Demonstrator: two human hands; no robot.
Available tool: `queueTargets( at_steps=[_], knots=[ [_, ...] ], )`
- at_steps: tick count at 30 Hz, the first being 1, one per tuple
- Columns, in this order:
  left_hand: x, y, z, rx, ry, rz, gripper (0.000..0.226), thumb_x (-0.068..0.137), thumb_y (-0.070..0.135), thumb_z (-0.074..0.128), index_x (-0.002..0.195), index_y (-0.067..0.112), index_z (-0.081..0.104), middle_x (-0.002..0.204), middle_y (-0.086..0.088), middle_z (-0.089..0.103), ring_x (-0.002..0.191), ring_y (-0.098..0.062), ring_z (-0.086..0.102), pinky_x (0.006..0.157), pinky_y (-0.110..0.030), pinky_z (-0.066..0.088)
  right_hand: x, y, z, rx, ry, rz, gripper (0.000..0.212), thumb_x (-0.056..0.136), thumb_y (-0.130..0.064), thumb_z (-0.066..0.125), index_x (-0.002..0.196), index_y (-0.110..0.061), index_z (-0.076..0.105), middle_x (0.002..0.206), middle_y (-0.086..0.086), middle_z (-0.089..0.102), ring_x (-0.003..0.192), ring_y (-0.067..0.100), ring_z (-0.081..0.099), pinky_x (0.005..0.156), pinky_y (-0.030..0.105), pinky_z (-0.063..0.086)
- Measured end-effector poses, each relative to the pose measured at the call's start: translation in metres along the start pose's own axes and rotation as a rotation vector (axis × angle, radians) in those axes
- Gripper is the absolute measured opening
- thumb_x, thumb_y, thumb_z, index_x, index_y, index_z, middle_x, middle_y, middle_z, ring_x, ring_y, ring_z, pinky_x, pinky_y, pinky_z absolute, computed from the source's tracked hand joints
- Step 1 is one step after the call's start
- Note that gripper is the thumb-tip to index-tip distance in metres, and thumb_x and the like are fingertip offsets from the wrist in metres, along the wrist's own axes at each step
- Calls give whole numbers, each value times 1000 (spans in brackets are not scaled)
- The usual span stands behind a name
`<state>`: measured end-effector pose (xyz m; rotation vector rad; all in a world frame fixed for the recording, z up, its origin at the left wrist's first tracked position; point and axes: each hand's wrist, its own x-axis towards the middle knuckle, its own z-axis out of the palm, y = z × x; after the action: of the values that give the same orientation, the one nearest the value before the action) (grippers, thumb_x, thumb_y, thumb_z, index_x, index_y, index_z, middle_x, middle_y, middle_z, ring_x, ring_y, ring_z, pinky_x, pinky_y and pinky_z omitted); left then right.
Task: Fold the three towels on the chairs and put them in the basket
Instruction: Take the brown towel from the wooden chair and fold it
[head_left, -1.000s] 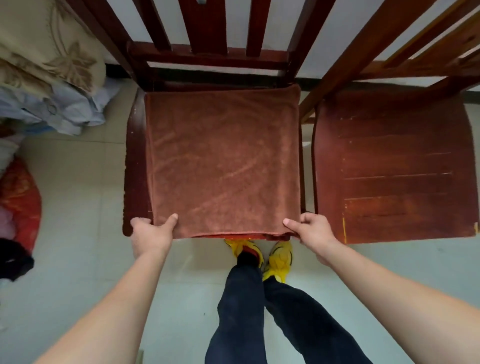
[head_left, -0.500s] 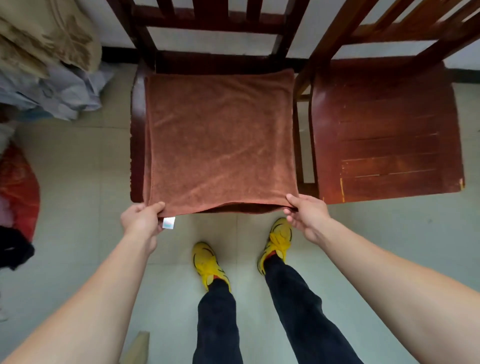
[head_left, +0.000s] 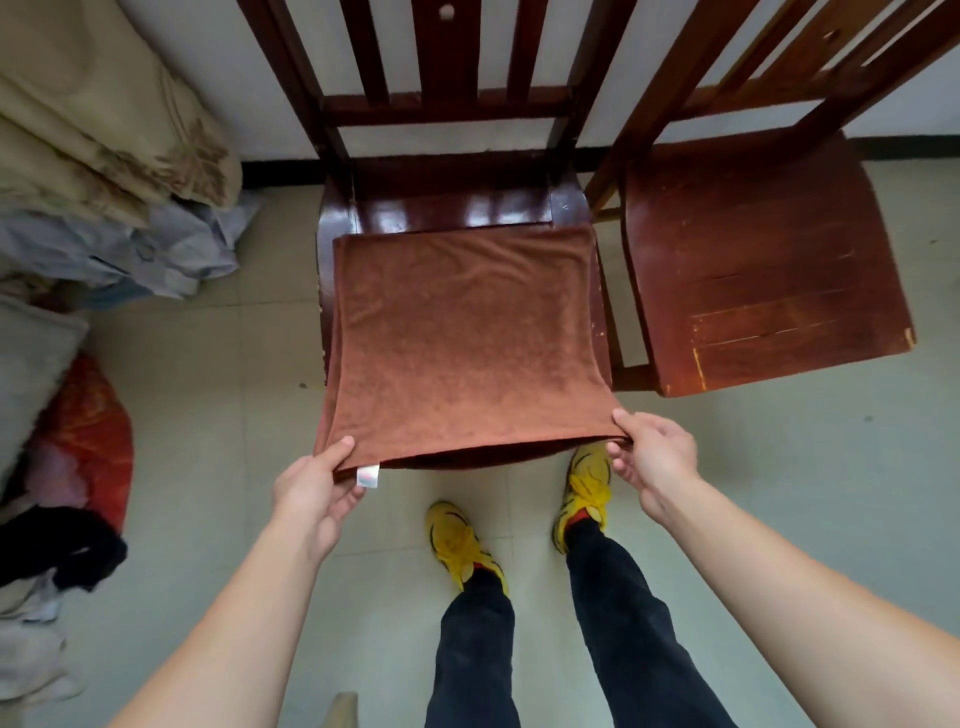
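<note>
With left hand and right hand each pinching a near corner, holds folded brown towel stretched over chair seat beyond, risking lower layers slipping loose and undoing the fold.

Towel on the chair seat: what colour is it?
The towel is plain rusty brown; head view.

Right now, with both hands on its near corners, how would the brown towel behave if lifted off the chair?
Probably floppy: the towel bows along its near edge between the left hand and right hand, where it overhangs the chair. Likely light, since pinches at two corners hold it up. Its folded layers might slip apart when lifted.
</note>
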<state>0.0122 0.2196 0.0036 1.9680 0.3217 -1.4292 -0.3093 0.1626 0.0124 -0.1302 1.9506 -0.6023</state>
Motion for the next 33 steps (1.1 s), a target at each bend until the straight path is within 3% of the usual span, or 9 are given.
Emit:
queueTargets(
  at_steps=[4, 7, 11, 13, 16, 22, 24, 28, 33],
  knots=[
    [-2, 16, 2, 98, 68, 51, 18, 84, 12, 70, 96, 7, 57, 81, -11, 65, 58, -18, 60, 40, -18, 48, -2, -16, -3, -155, -16, -91, 34, 88, -16, 71, 117, -15, 54, 90, 12, 68, 55, 15, 59, 42, 23, 45],
    [8, 19, 5, 255, 149, 96, 17, 85, 7, 69, 91, 8, 53, 80, -16, 63, 44, -15, 59, 40, -20, 48, 7, -11, -5, -314, -64, -14, 31, 87, -16, 72, 112, -15, 54, 87, 9, 67, 57, 15, 59, 44, 24, 45],
    [28, 18, 14, 587, 285, 187, 30, 79, 8, 73, 103, 12, 54, 98, -14, 64, 75, -29, 61, 73, -36, 52, 31, 8, -6, -564, -74, 93, 20, 84, -13, 73, 98, -12, 59, 87, 8, 69, 61, 16, 61, 48, 25, 44],
    [32, 26, 27, 793, 346, 286, 27, 79, 10, 71, 103, 14, 58, 96, -13, 63, 89, -32, 59, 83, -35, 46, 44, 9, 0, -688, -52, 57, 20, 82, -15, 74, 95, -14, 60, 93, 9, 68, 75, 23, 64, 62, 32, 49],
    [39, 45, 57, 1061, 274, 568, 21, 81, 10, 64, 102, 13, 65, 108, -17, 63, 105, -36, 57, 90, -39, 45, 66, -17, 22, -855, -3, -157, 22, 82, -25, 73, 101, -21, 63, 107, 4, 67, 99, 27, 63, 89, 34, 49],
    [81, 89, 131, 1340, 90, 1036, 37, 90, 18, 54, 127, 17, 58, 139, -14, 42, 124, -37, 39, 98, -48, 42, 114, -116, 97, -720, 47, -589, 28, 85, -34, 66, 109, -21, 64, 107, 1, 70, 104, 24, 63, 91, 32, 49],
    [97, 111, 148, 1285, 193, 1009, 41, 91, 19, 52, 131, 14, 53, 140, -19, 39, 125, -40, 38, 101, -48, 39, 132, -145, 119, -642, 35, -581, 38, 81, -41, 70, 112, -20, 65, 111, 1, 69, 105, 22, 63, 92, 32, 49],
    [117, 148, 166, 1170, 451, 836, 47, 84, 31, 65, 127, 14, 53, 134, -22, 41, 127, -41, 36, 104, -50, 36, 165, -176, 140, -661, -92, -475, 37, 58, -44, 86, 80, -21, 69, 92, -4, 73, 89, 18, 70, 81, 35, 57],
    [124, 165, 170, 1165, 381, 795, 45, 75, 29, 78, 115, 16, 62, 127, -20, 51, 120, -38, 49, 100, -45, 44, 176, -196, 144, -550, -137, -555, 21, 74, -38, 76, 81, -21, 66, 87, 0, 72, 82, 19, 71, 78, 39, 60]
  ],
)
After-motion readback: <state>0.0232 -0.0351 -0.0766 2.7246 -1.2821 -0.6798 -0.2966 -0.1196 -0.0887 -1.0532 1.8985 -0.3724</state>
